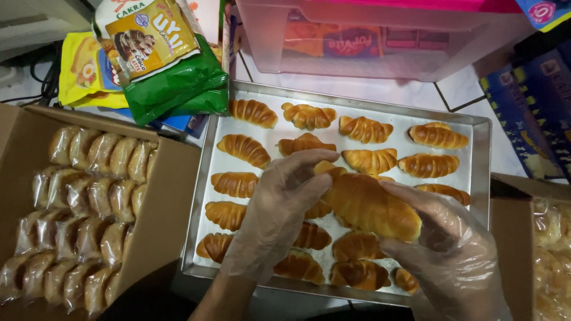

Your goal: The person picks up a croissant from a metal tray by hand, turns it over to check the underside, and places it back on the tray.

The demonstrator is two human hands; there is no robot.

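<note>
Both hands wear thin clear plastic gloves. My right hand and my left hand together hold one golden-brown rolled bread roll above a metal baking tray. The left fingers pinch the roll's left end; the right palm cups its right end. Several more ridged rolls lie in rows on white paper in the tray beneath.
A cardboard box at left holds several rolls wrapped in clear plastic. Another box with wrapped rolls sits at right. Snack packets lie at top left, a translucent pink bin at the top, and dark blue packages at right.
</note>
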